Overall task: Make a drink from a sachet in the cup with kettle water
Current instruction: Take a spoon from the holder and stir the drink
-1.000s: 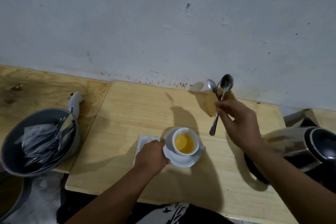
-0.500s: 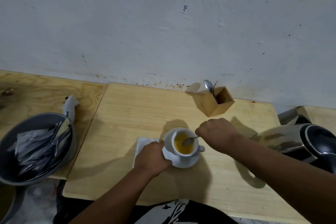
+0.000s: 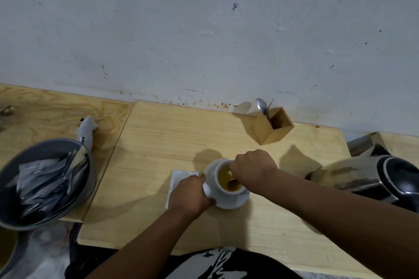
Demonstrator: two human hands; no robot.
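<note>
A white cup holding yellow-orange drink stands on a white saucer near the middle of the wooden table. My right hand hovers over the cup, shut on a metal spoon whose bowl dips into the liquid. My left hand grips the saucer's left rim. A white sachet lies flat beside the saucer, partly under my left hand. The steel kettle lies at the right edge.
A wooden holder with another spoon stands by the wall at the back right. A grey bowl full of dark sachets sits at the left, with a white handled object behind it.
My right hand brought the spoon from the holder down to the cup; its bowl now sits deeper in the drink, toward the near side. My left hand stayed on the saucer.
</note>
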